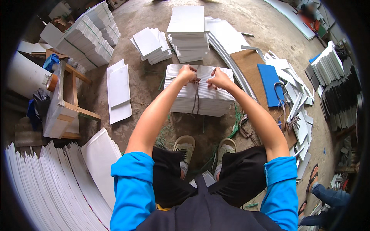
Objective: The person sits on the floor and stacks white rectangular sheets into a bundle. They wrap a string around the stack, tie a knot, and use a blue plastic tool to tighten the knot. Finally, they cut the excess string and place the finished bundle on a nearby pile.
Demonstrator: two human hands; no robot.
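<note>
A stack of white ribbed sheets stands on the floor before my feet. A dark string runs over its top and down its near side, and another strand crosses the top. Over the stack's left half, my left hand is closed, its fingertips pinching the string near the middle. My right hand hovers just above the right half, with thumb and index finger pressed together and the other fingers curled. Whether a thin end of string lies in that pinch is too small to make out.
More white stacks stand ahead, and tied bundles at far left. A wooden stool is on the left. To the right lie a brown board, a blue panel and white offcuts. Another person's foot shows at lower right.
</note>
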